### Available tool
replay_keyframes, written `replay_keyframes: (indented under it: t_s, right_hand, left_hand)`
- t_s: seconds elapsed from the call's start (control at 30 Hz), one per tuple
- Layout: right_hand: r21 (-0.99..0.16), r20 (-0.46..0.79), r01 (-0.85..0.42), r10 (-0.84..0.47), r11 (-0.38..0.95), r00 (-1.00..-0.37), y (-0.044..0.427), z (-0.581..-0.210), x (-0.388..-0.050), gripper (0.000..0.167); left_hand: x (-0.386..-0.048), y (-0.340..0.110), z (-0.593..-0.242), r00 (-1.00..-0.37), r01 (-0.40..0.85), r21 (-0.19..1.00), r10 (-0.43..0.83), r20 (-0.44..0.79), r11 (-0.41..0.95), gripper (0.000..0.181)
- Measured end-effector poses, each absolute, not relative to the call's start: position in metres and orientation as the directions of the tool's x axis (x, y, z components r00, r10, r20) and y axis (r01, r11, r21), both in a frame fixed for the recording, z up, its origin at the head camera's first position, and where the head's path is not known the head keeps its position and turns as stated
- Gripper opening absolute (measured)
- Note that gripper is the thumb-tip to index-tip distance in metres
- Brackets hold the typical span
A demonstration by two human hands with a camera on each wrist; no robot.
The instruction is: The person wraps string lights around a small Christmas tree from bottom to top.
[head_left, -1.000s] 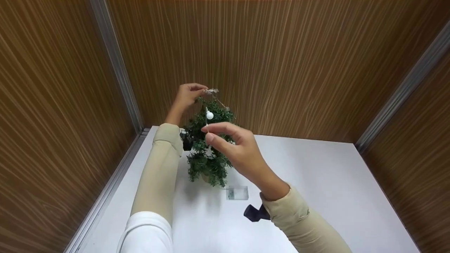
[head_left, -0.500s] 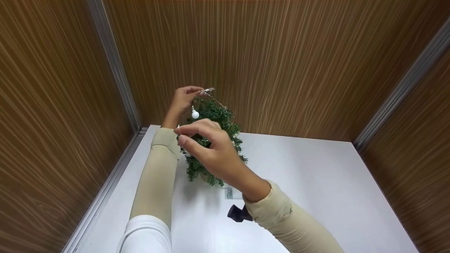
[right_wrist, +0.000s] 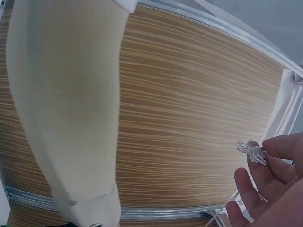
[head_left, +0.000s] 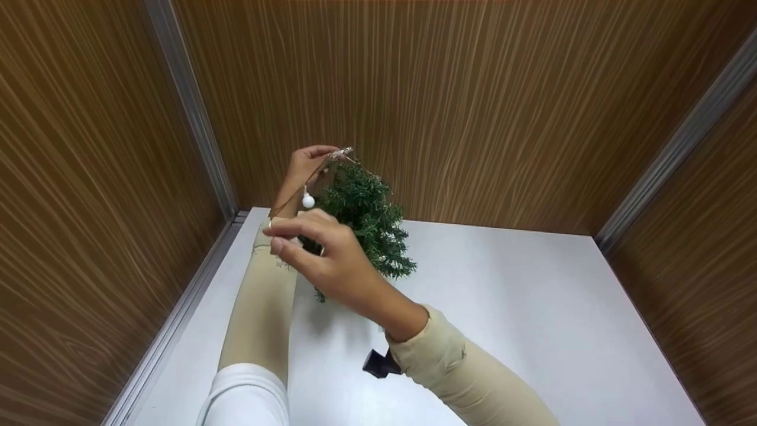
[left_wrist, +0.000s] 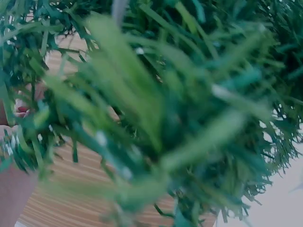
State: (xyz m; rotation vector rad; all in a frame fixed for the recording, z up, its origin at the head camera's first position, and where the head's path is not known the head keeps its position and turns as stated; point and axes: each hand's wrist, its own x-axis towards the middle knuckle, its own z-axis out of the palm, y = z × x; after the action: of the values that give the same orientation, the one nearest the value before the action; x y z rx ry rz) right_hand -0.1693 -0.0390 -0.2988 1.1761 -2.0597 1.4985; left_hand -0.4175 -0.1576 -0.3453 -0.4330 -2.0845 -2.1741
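Observation:
A small green artificial Christmas tree (head_left: 364, 207) stands on the white table near the back wall. At its top my left hand (head_left: 304, 168) pinches a clear snowflake (head_left: 341, 154) on a thin string light. From there the wire slopes down past a white ball bulb (head_left: 308, 200) to my right hand (head_left: 322, 251), raised in front of my left forearm. In the right wrist view, thumb and fingers pinch another clear snowflake (right_wrist: 253, 152) of the string. Blurred branches (left_wrist: 156, 118) fill most of the left wrist view and largely cover the left hand there.
Wood-grain panels (head_left: 443, 118) enclose the white table (head_left: 502, 296) at the back and sides, with metal rails (head_left: 192, 112) at the corners. A black wrist device (head_left: 381, 362) sits under my right sleeve. My right arm covers the tree's base.
My right hand has moved left, across the tree to my left forearm, drawing the wire and ball bulb along. The left hand has shifted slightly left. The clear box on the table is now covered.

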Motion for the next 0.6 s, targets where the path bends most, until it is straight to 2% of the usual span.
replay_keyframes:
  t_s: [0.13, 0.37, 0.6]
  right_hand:
    - [-0.625, 0.659, -0.773, -0.458, 0.111, -0.597, -0.037, -0.315, -0.169, 0.019]
    - [-0.626, 0.624, -0.771, -0.516, 0.12, -0.587, -0.03, -0.334, -0.165, 0.018]
    - [-0.622, 0.607, -0.773, -0.546, 0.126, -0.577, -0.027, -0.351, -0.164, 0.018]
  left_hand:
    - [-0.428, -0.159, -0.36, -0.97, 0.211, 0.975, 0.109, 0.218, -0.074, 0.027]
    - [-0.426, -0.167, -0.373, -0.978, 0.129, 0.987, 0.153, 0.143, -0.098, 0.027]
    - [-0.423, -0.171, -0.388, -0.965, 0.167, 0.981, 0.187, 0.182, -0.097, 0.033]
